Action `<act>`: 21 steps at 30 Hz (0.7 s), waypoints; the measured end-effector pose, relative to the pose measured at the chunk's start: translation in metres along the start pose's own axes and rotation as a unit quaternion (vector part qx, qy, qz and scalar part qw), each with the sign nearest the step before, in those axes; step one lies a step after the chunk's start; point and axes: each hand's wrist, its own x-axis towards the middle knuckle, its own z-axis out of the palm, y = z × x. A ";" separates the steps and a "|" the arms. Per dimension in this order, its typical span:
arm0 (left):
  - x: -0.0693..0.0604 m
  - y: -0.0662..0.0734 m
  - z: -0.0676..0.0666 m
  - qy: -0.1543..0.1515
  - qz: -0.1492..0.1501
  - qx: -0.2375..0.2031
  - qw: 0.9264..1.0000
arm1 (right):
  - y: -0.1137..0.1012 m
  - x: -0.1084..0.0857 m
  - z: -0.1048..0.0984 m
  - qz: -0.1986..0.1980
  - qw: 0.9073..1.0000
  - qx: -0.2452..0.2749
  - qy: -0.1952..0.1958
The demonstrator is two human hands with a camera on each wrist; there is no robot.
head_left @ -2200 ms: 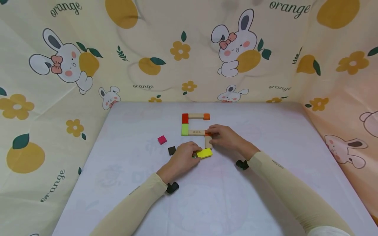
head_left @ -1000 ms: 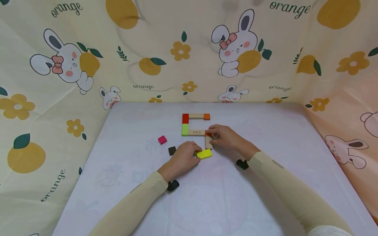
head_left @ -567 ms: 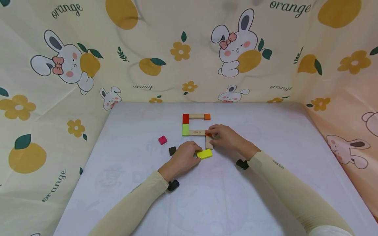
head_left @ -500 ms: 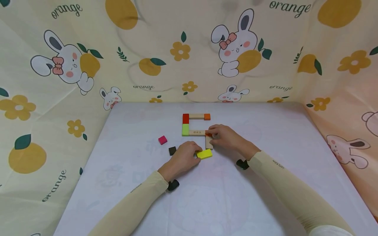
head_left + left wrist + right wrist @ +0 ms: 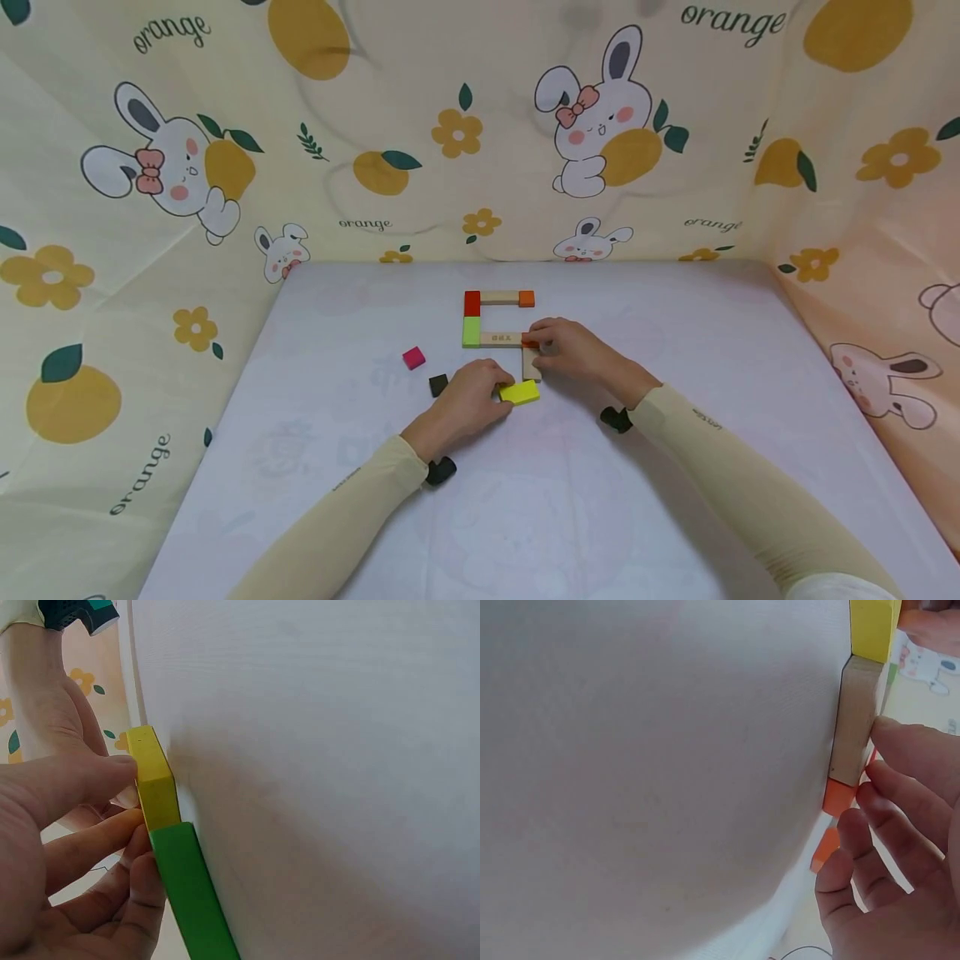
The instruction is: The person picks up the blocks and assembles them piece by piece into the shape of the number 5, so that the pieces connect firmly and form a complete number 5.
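Observation:
My left hand (image 5: 467, 407) pinches a yellow block (image 5: 520, 392) lying slightly askew at the near end of a plain wooden block (image 5: 531, 364). A green block (image 5: 191, 892) meets the yellow one in the left wrist view; from the head view the hand hides it. My right hand (image 5: 573, 352) holds the plain block, its thumb (image 5: 900, 742) on that block's side and its other fingertips near an orange block (image 5: 839, 796) at the far end. The fingers partly cover that orange block from above. All these blocks lie on the table.
Beyond the hands, a red block (image 5: 472, 303), a lime block (image 5: 471, 331), two plain blocks and another orange block (image 5: 527, 298) form a bracket shape. Loose magenta (image 5: 413, 357) and black (image 5: 438, 385) blocks lie left. Printed cloth walls (image 5: 420, 125) enclose the white table (image 5: 525, 517).
The yellow block has shifted very slightly toward me since the oldest frame, and a green glimpse between the left fingers is now covered. Both hands keep practically the same places.

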 end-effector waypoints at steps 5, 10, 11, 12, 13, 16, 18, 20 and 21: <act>-0.001 -0.002 -0.001 0.022 -0.004 -0.031 0.999 | -0.006 -0.001 -0.003 -0.004 1.000 -0.003 -0.001; -0.003 -0.007 -0.008 0.062 0.009 -0.067 0.996 | -0.010 -0.002 -0.003 -0.008 1.000 -0.005 0.002; -0.004 -0.008 -0.011 0.069 0.014 -0.072 0.995 | -0.010 -0.002 -0.002 -0.005 1.000 0.000 0.004; -0.005 -0.009 -0.014 0.074 0.016 -0.078 0.994 | -0.009 -0.003 -0.001 -0.001 1.000 0.008 0.009; -0.005 -0.010 -0.016 0.078 0.019 -0.083 0.993 | -0.009 -0.005 0.000 0.001 1.000 0.019 0.019; -0.009 -0.014 -0.022 0.080 0.015 -0.096 0.992 | -0.006 -0.012 0.002 0.002 0.997 0.049 0.062; -0.012 -0.019 -0.025 0.075 0.014 -0.091 0.993 | -0.006 -0.020 0.001 -0.007 0.994 0.059 0.090; -0.015 -0.025 -0.027 0.065 0.023 -0.080 0.994 | -0.009 -0.029 -0.002 -0.027 0.993 0.046 0.105; -0.016 -0.029 -0.029 0.059 0.031 -0.071 0.995 | -0.011 -0.034 -0.004 -0.038 0.993 0.037 0.105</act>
